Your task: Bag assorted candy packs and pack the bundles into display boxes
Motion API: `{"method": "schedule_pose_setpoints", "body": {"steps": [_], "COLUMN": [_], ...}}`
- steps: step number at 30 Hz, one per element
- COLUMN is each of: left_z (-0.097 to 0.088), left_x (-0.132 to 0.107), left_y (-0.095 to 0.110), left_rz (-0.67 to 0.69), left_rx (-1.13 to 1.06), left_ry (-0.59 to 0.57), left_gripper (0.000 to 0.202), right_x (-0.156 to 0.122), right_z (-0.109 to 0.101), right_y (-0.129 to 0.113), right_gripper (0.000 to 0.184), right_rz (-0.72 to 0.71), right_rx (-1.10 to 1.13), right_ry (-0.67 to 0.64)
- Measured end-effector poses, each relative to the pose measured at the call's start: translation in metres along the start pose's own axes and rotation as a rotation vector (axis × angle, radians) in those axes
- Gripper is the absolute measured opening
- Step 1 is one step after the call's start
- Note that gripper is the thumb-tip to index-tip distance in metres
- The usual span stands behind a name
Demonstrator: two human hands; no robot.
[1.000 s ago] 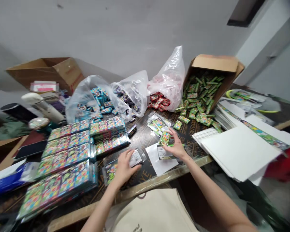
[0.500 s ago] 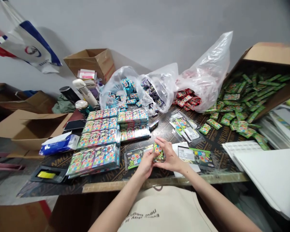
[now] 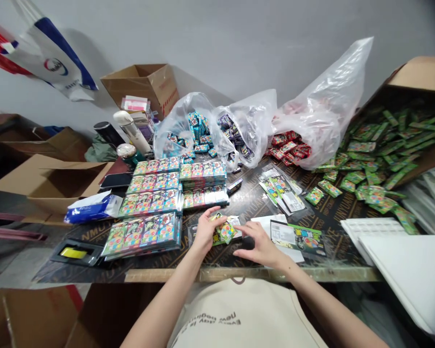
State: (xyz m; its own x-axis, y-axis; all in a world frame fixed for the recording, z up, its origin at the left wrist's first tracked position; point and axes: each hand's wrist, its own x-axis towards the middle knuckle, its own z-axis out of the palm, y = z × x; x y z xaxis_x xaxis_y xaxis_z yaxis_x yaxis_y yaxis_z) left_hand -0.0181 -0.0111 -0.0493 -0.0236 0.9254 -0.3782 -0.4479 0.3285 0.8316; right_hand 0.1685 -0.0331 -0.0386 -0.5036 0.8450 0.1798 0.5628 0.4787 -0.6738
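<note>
My left hand [image 3: 205, 235] grips a small green printed box [image 3: 226, 231], tilted between thumb and fingers just above the table. Part of a flat printed sleeve lies beneath it, mostly covered by the hand. My right hand [image 3: 261, 245] is just to the right, thumb and index finger spread apart, with nothing visible between them. Its index fingertip is close to the box's right side; whether they touch I cannot tell. Beside my right hand lie a white paper sheet [image 3: 293, 255] and a green-and-black printed sleeve [image 3: 309, 239].
Stacks of colourful packs [image 3: 141, 235] stand on the left. Behind are clear plastic bags [image 3: 255, 104] of blue, purple and red boxes. A carton [image 3: 420, 72] spills green boxes at right, near white sheets [image 3: 406, 270]. A tape-edged table front [image 3: 217, 274] runs before me.
My hands have moved apart. The green box, earlier between both hands, is now in my left hand, farther left and tilted. My right hand has opened. The camera view has shifted slightly.
</note>
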Motion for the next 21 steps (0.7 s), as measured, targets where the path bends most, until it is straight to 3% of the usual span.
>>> {"method": "schedule_pose_setpoints", "body": {"steps": [3,7,11,14,17,19,21], "left_z": [0.0,0.009,0.015,0.01,-0.004,-0.016,-0.025], "left_x": [0.0,-0.005,-0.006,-0.003,0.003,0.007,0.008], "left_y": [0.003,0.0,-0.006,-0.007,-0.005,-0.005,-0.008], "left_rz": [-0.053,-0.114,-0.129,-0.106,0.111,0.328,0.463], "left_rx": [0.074,0.221,0.255,0.287,0.554,0.889,1.199], "left_ry": [-0.125,-0.319,-0.362,-0.362,-0.256,-0.233,-0.301], "left_gripper": [0.072,0.08,0.084,0.081,0.071,0.082,0.1], "right_x": [-0.003,0.003,0.006,0.005,0.005,0.005,0.005], "right_z": [-0.006,-0.01,-0.007,-0.008,-0.014,-0.018,-0.019], "right_y": [0.0,0.001,-0.004,0.002,0.025,0.046,0.065], "right_gripper": [0.051,0.085,0.084,0.08,0.074,0.071,0.07], "right_rz": [-0.039,-0.181,-0.246,-0.235,-0.159,-0.074,-0.019], "right_rx": [0.082,0.132,0.106,0.067,-0.043,-0.145,-0.221], "right_ry": [0.025,-0.065,-0.158,-0.097,0.091,0.206,0.225]}}
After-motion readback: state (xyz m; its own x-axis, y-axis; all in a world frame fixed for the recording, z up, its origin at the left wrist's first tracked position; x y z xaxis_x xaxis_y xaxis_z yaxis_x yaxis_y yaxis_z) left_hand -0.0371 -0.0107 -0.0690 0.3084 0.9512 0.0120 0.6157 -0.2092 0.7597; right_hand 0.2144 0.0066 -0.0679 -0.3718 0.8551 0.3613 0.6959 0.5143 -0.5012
